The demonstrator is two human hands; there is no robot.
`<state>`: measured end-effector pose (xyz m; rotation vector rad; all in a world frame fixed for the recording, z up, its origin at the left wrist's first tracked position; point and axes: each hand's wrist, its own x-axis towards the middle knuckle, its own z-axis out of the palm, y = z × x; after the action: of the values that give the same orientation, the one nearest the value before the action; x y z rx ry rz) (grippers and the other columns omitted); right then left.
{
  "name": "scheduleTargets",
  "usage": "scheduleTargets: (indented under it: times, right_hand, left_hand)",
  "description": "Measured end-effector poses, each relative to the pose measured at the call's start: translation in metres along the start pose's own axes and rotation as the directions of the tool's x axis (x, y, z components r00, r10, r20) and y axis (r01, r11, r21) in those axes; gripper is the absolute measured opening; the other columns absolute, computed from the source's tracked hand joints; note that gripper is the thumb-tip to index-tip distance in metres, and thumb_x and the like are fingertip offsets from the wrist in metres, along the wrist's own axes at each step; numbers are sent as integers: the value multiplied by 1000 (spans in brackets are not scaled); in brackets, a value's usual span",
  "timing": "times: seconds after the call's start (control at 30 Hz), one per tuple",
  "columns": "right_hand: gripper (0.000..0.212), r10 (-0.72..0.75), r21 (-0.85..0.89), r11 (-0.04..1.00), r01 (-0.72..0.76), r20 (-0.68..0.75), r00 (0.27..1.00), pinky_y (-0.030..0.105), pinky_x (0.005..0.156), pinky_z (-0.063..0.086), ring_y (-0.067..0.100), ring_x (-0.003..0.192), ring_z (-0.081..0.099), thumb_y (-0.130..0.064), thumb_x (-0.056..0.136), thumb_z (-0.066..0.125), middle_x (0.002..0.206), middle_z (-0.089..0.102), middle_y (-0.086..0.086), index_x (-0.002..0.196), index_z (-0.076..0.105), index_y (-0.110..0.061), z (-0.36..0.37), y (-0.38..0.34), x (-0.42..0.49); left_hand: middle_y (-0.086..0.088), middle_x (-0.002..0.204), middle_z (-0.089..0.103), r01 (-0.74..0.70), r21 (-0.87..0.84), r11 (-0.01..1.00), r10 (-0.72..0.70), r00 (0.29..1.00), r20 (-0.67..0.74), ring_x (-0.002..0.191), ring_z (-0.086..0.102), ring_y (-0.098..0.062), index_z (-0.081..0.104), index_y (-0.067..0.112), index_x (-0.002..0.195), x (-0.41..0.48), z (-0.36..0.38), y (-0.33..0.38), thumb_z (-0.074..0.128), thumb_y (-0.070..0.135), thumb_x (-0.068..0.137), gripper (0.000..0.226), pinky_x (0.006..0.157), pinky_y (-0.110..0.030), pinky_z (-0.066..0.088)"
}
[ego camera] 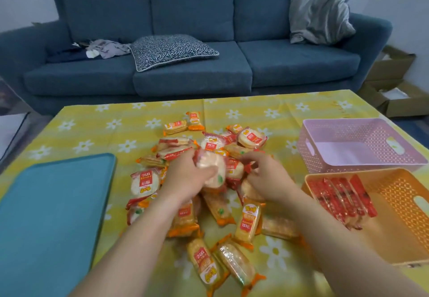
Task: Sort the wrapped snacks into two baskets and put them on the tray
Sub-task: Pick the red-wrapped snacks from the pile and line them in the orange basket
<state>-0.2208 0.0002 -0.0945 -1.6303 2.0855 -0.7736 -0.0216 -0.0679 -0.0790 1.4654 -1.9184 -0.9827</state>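
Note:
A pile of wrapped snacks (pixel 204 194), red-wrapped round ones and orange-wrapped long ones, lies in the middle of the table. My left hand (pixel 188 176) grips a red-wrapped round snack (pixel 212 169) over the pile. Just to its right, my right hand (pixel 264 176) has its fingers curled into the pile around a red wrapper; what exactly it pinches is hidden. The orange basket (pixel 399 227) at the right front holds several red-wrapped snacks (pixel 343 197). Behind it stands the pink basket (pixel 348 157) with nothing in it. The teal tray (pixel 46 215) lies at the left.
A yellow tablecloth with white daisies (pixel 92 134) covers the table. Behind it stands a blue sofa (pixel 185 64) with cushions and some clothes. Cardboard boxes (pixel 394 88) sit on the floor at the far right.

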Motion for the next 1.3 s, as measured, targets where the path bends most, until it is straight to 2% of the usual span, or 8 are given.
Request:
scheduleTargets:
  times: [0.23,0.37,0.57,0.7,0.83,0.93,1.13,1.3]
  right_hand:
    - [39,-100,-646,759,81,6,995,42,92,44,28,118,50,-33,86,59,128,57,0,125,62,-30,22,-10,17]
    - [18,37,34,999,-32,-161,986,33,64,47,21,79,64,-36,78,55,81,69,-4,82,69,-24,-16,-18,6]
    - [20,112,769,584,-258,238,965,30,64,53,17,70,67,-25,84,58,80,72,1,90,77,-21,-54,-23,4]
    - [32,163,30,986,-164,19,986,37,87,53,26,104,67,-22,89,57,110,72,6,120,66,-19,-45,4,10]
    - [72,182,-655,755,0,209,961,46,99,44,30,131,45,-57,78,67,137,53,5,139,49,-24,-13,11,-5]
    - [40,95,-717,697,-6,85,992,42,89,47,30,123,52,-40,85,64,125,62,3,121,58,-23,-6,10,-9]
    - [20,180,-87,977,-192,-131,975,33,71,51,24,86,68,-36,84,58,86,72,-5,98,70,-29,-52,-5,-24]
    - [30,276,644,741,-189,-35,961,33,58,57,15,62,68,-1,88,51,71,71,1,83,75,-19,-90,-21,-54]
  left_hand:
    - [17,78,76,102,-376,921,-105,994,11,73,72,-5,73,27,87,8,-35,-12,82,27,79,12,61,-22,52]
    - [8,102,77,56,-455,889,43,978,203,94,73,-12,70,28,115,5,-34,-2,85,35,60,58,75,-26,58]
    - [10,93,78,-13,-513,858,149,963,223,88,74,-10,76,32,92,-1,-4,19,85,38,57,37,77,-33,57]
    - [9,103,76,9,-553,833,32,997,65,94,73,-18,69,36,109,7,-4,14,85,46,55,57,80,-46,61]
    - [15,128,58,39,-511,859,2,997,79,109,64,-13,47,60,130,9,-8,5,91,47,55,87,84,-40,59]
    - [2,109,74,150,-598,788,-99,988,119,88,75,-21,63,37,120,11,-8,2,93,50,47,80,68,-35,61]
    - [-4,101,78,213,-680,701,-41,965,260,92,75,-21,71,16,114,1,-2,20,91,44,49,74,70,-31,58]
    - [-12,110,75,270,-820,505,125,917,379,98,73,-28,76,22,105,-32,29,59,83,22,70,36,70,-36,60]
